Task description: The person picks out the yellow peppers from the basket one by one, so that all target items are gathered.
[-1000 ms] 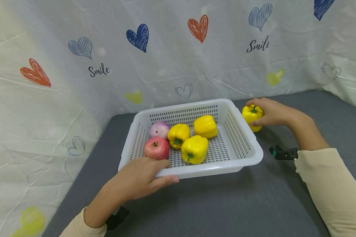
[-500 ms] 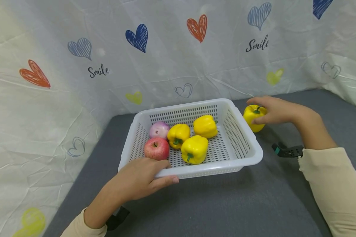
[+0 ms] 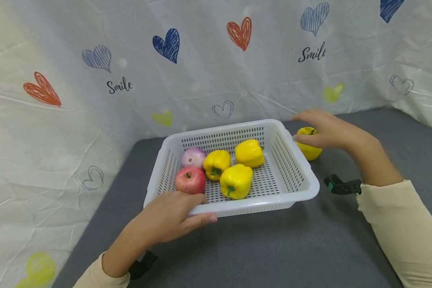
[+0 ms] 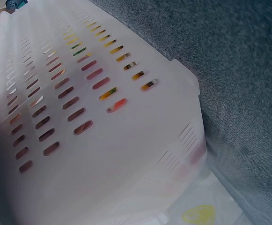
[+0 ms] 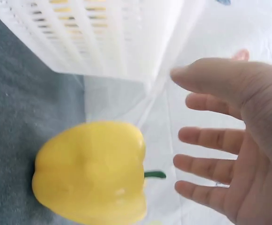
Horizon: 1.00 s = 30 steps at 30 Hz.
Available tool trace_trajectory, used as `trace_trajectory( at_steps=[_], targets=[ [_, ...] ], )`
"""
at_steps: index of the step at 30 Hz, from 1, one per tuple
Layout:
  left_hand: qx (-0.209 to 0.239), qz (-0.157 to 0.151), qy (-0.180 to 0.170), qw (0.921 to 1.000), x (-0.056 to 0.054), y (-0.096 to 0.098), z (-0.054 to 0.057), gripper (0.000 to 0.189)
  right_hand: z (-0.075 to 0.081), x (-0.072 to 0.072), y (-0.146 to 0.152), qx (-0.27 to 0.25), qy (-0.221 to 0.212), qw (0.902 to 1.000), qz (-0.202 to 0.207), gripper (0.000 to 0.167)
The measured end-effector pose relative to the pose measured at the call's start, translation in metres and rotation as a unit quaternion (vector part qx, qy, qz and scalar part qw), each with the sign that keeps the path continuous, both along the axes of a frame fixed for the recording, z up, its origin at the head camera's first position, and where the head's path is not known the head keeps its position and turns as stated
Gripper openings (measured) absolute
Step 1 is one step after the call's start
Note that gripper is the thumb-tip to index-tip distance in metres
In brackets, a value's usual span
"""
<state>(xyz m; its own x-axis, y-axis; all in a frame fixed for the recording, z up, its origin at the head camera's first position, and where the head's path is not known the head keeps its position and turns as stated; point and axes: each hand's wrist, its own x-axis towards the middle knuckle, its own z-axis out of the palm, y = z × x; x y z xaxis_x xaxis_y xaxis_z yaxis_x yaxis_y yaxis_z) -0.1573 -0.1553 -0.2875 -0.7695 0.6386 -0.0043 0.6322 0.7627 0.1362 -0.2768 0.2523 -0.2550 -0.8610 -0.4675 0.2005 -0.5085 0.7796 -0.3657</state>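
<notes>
A white perforated plastic basket point(image 3: 245, 207) sits on the dark grey cloth. My left hand point(image 3: 173, 216) grips its near rim at the left, thumb outside and fingers over the edge. Inside lie a purple onion point(image 3: 193, 157), a red apple point(image 3: 190, 180) and three yellow bell peppers point(image 3: 236, 181). To the right of the basket, another yellow bell pepper point(image 5: 89, 173) stands on the cloth, its green stem up. Just above it hovers my right hand point(image 3: 331, 130), fingers spread and apart from the pepper in the right wrist view.
A white curtain point(image 3: 201, 80) printed with hearts and "Smile" hangs behind and to the left, close to the basket's far side. Dark grey cloth point(image 3: 259, 252) covers the surface in front. A black strap point(image 3: 343, 186) hangs at my right wrist.
My right hand has let go of the yellow bell pepper beside the basket and lifted above it, shifting slightly left. That pepper moved slightly right earlier. My left hand and the basket stay put.
</notes>
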Motion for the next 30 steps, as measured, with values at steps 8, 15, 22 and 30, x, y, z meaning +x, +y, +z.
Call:
trace_trajectory(
  at_steps=[8, 15, 22, 30],
  targets=[
    [0.000, 0.000, -0.004, 1.0000, 0.000, 0.000, 0.000, 0.042, -0.004, 0.006, -0.030, 0.009, 0.049, 0.9987, 0.013, 0.046],
    [-0.002, 0.001, -0.003, 1.0000, 0.001, -0.001, 0.000, 0.042, -0.014, 0.012, -0.062, 0.030, 0.058, 0.9963, 0.055, 0.049],
    [0.004, -0.006, 0.001, 1.0000, 0.001, -0.003, -0.001, 0.044, -0.027, 0.012, -0.082, 0.070, 0.057, 0.9935, 0.070, 0.052],
    [0.006, -0.008, 0.002, 0.9999, 0.000, -0.003, -0.001, 0.044, -0.029, 0.015, -0.087, 0.139, 0.061, 0.9866, 0.060, 0.058]
  ],
)
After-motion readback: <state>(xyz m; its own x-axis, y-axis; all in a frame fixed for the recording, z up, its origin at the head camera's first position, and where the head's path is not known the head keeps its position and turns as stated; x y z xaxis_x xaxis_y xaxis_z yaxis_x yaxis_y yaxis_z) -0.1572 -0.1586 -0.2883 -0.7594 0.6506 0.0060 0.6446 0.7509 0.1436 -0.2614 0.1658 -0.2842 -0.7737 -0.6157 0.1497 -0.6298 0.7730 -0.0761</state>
